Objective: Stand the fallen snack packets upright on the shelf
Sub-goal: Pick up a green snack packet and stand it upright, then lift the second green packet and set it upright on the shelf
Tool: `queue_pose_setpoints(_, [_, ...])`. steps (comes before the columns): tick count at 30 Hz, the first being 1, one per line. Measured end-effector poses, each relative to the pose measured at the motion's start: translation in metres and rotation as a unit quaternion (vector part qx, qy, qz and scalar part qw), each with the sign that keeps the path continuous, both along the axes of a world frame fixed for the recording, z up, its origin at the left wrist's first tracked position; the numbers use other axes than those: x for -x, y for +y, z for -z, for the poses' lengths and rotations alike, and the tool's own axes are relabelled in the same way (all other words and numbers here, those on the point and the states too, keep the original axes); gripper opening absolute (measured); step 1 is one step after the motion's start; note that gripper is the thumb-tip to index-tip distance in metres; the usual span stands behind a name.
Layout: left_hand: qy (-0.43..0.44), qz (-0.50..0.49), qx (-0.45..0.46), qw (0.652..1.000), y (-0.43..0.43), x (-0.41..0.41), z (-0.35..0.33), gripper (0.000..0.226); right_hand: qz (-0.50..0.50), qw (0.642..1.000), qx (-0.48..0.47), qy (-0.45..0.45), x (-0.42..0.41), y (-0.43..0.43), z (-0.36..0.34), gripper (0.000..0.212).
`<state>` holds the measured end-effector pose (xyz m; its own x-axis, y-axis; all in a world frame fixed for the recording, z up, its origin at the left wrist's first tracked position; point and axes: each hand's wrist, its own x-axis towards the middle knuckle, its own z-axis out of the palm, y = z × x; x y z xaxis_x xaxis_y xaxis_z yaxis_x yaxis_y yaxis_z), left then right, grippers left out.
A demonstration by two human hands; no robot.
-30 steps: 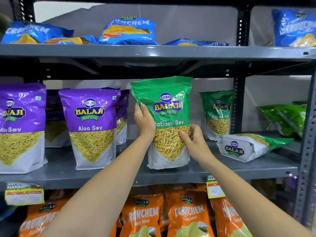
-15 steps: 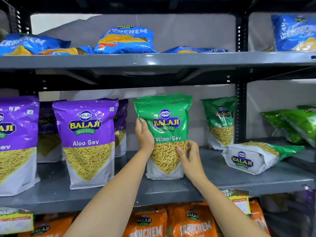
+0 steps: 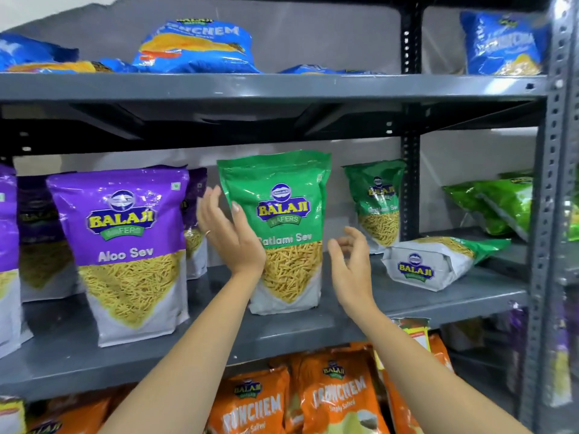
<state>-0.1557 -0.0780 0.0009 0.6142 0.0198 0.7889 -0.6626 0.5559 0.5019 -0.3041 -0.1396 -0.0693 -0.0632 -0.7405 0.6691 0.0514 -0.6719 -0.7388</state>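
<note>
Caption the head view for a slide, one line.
Both hands, left and right, open beside an upright green packet; another green packet lies fallen to its right.

Green Ratlami Sev packet (image 3: 283,245) stands upright mid-shelf (image 3: 313,327), yellow sev showing through its window. At its 3 o'clock, another green packet (image 3: 438,261) lies fallen on its side.

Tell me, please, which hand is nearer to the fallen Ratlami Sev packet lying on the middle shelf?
Right. The right hand hovers open just left of the fallen Ratlami Sev packet, not touching it. The left hand is farther left, beyond the upright Ratlami Sev packet.
</note>
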Motion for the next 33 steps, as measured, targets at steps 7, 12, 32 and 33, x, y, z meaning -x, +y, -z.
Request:
queue_pose_setpoints(7, [-0.34,0.036,-0.032,0.939,-0.012,0.111,-0.007,0.046,0.24,0.967,0.053,-0.074,0.109,-0.036,-0.037,0.031])
queue_pose_setpoints(12, [-0.125,0.233,-0.338,0.903,-0.105,0.167,0.006,0.036,0.337,0.916,-0.2,-0.084,0.184,-0.084,-0.026,0.054])
queue_pose_setpoints(32, [0.038,0.412,-0.654,0.633,-0.194,0.204,0.022,0.031,0.064,0.909,-0.384,-0.147,0.205,-0.12,-0.006,0.108])
queue_pose_setpoints(33, [0.041,0.429,-0.646,0.63,-0.187,0.203,0.024,0.028,0.047,0.911,-0.38,-0.154,0.207,-0.119,-0.005,0.109])
